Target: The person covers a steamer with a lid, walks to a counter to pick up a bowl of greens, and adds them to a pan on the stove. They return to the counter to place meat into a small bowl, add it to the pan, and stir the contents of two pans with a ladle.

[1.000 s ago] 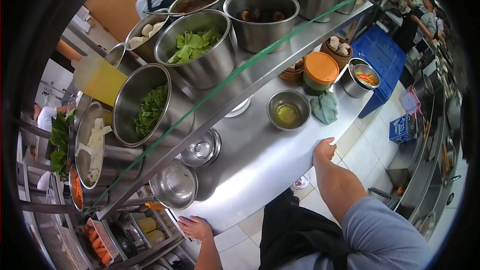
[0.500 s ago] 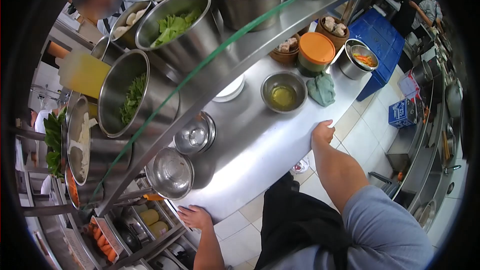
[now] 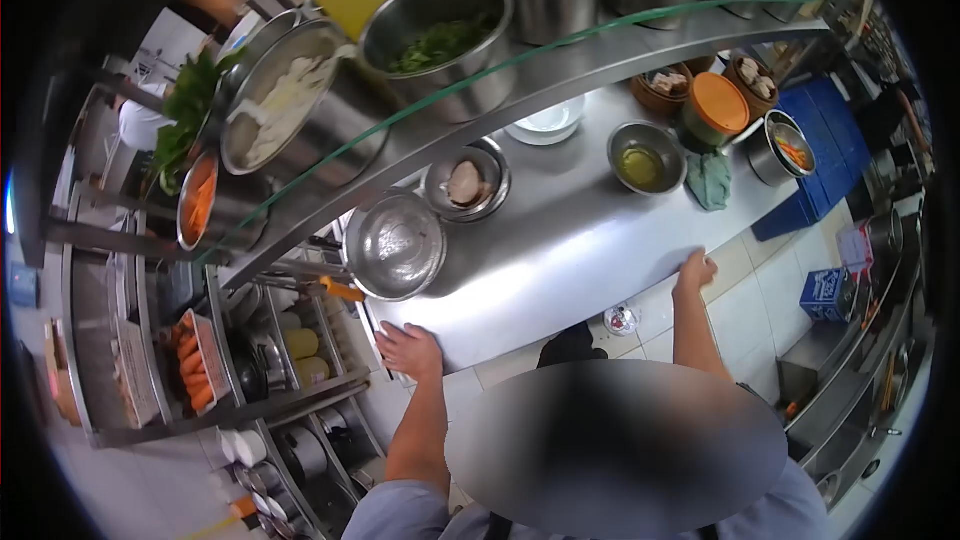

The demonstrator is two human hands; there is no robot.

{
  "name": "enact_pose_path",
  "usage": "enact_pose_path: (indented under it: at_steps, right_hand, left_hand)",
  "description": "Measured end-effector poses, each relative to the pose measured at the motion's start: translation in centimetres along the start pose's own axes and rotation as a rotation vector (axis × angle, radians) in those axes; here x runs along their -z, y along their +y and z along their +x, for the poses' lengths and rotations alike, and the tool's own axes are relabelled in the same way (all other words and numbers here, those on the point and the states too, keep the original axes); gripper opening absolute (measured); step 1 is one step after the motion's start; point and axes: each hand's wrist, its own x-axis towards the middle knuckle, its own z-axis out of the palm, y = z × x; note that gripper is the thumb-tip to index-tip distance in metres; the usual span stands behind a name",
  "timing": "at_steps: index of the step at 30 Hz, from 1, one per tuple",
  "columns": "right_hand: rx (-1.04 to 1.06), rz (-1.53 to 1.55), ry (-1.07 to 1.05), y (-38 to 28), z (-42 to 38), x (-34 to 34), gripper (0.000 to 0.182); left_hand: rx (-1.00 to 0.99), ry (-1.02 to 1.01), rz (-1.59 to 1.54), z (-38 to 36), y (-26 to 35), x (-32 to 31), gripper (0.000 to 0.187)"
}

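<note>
My left hand lies flat with spread fingers on the left end of the steel counter, holding nothing loose. At the counter's front edge, toward the right, my right hand has its fingers bent together round the edge. A shiny metal bowl sits just above my left hand. Beside it, a smaller bowl contains a pale, rounded piece of food. Farther right are a bowl with yellowish liquid and a green cloth.
Metal tubs of greens line the shelf over the counter. An orange-lidded container, steamer baskets and a blue bin stand at the right. Carrots lie in a rack at lower left. A person is partly visible at upper left.
The view has shifted, so the counter and shelf appear farther right. A pale piece now shows in the smaller bowl, where none was visible before. Both hands remain at the counter edges.
</note>
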Motion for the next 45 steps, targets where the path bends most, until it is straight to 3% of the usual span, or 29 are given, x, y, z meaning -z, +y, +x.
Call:
enact_pose_path:
  at_steps: [2,4,5,6,8,9,11,14,15,17,22,25,28,30,32,33,38,42,44,45]
  right_hand:
    - [0.373,-0.053,-0.003,1.8,-3.7,2.9,0.033]
    - [0.485,0.097,-0.565,3.0,-9.3,3.1,0.024]
    - [0.455,0.106,-0.718,-0.1,-14.6,3.7,0.018]
    - [0.662,0.224,-0.933,-3.7,-18.6,4.4,0.019]
    - [0.877,0.125,-1.118,-9.0,-24.6,3.3,0.026]
    - [1.025,-0.038,-1.094,-10.3,-26.9,1.6,0.028]
    - [1.243,-0.005,-1.132,-15.0,-31.4,0.7,0.028]
    - [1.412,-0.278,-1.099,-14.9,-34.4,-3.6,0.026]
    - [1.404,-0.274,-1.082,-14.8,-34.8,-4.8,0.026]
    - [1.490,-0.727,-1.119,-14.7,-35.4,-6.4,0.026]
    - [1.428,-0.618,-1.048,-15.9,-36.0,-5.2,0.023]
    - [1.393,-0.493,-1.016,-15.6,-35.3,-4.3,0.019]
    - [1.386,-0.252,-0.925,-15.1,-34.8,-1.7,0.016]
    - [1.344,-0.120,-0.850,-14.7,-34.8,1.9,0.016]
    - [1.315,-0.037,-0.814,-14.6,-34.5,6.2,0.020]
    - [1.298,-0.046,-0.784,-14.1,-34.3,8.3,0.020]
    - [1.394,-0.031,-0.605,-10.2,-33.4,20.6,0.026]
    - [1.341,-0.068,-0.503,-3.3,-33.4,30.5,0.026]
    - [1.275,-0.079,-0.473,1.2,-35.1,35.1,0.024]
    - [1.250,-0.079,-0.417,4.0,-36.0,36.9,0.024]
  left_hand:
    - [-0.026,0.013,0.024,0.0,-0.8,-0.5,0.055]
    - [0.000,0.000,-0.008,0.0,-0.2,-0.4,0.056]
    - [-0.001,-0.007,-0.014,-0.1,-0.2,-0.3,0.056]
    - [0.006,-0.019,-0.025,-0.1,-0.2,0.0,0.057]
    - [0.006,-0.030,-0.042,0.0,-0.3,0.3,0.058]
    - [0.016,-0.046,-0.043,0.0,-0.3,0.2,0.058]
    - [0.011,-0.060,-0.051,0.2,-0.1,0.6,0.058]
    - [0.019,-0.145,-0.091,0.2,-0.3,1.2,0.060]
    - [0.023,-0.136,-0.098,0.1,-0.7,0.6,0.061]
    - [0.011,-0.156,-0.142,0.5,-0.8,0.6,0.062]
    - [-0.126,-0.356,-0.257,1.2,-3.9,2.2,0.067]
    - [-0.481,-0.460,-0.441,2.9,-8.5,2.5,0.071]
    - [-0.640,-0.617,-0.500,5.4,-11.4,3.0,0.068]
    - [-0.723,-0.561,-0.500,7.0,-11.9,3.6,0.057]
    - [-0.723,-0.680,-0.717,9.0,-12.1,3.3,0.046]
    - [-0.741,-0.654,-0.715,9.1,-10.2,6.8,0.031]
    - [-1.037,-0.831,-1.045,6.7,-1.6,17.6,0.020]
    - [-1.681,-0.700,-1.191,1.0,5.3,26.9,0.028]
    - [-2.160,-0.559,-1.057,-4.2,6.9,29.0,0.036]
    - [-2.334,-0.619,-0.920,-6.9,6.5,29.9,0.041]
